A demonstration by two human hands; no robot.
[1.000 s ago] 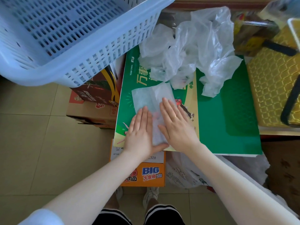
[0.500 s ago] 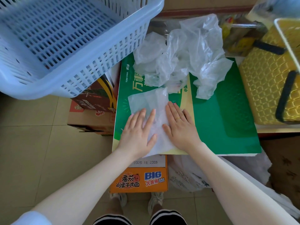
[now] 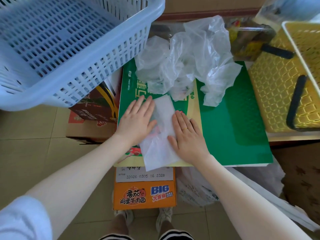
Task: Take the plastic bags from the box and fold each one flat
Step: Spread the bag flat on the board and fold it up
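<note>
A whitish plastic bag (image 3: 161, 135), folded into a long narrow strip, lies flat on the green box lid (image 3: 230, 129). My left hand (image 3: 136, 121) presses on its upper left part with straight fingers. My right hand (image 3: 187, 137) lies flat along the strip's right edge, a ring on one finger. The strip's near end hangs just over the lid's front edge. A crumpled heap of clear plastic bags (image 3: 188, 61) sits at the far end of the lid.
A light blue slotted basket (image 3: 69, 47) overhangs the left. A yellow basket (image 3: 280, 80) with a black handle stands on the right. Cardboard boxes (image 3: 144, 196) and a white bag (image 3: 195, 191) sit on the tiled floor below.
The bag has been folded narrower, from a wide sheet to a strip. My left hand slid up and left, my right hand shifted to the strip's right edge.
</note>
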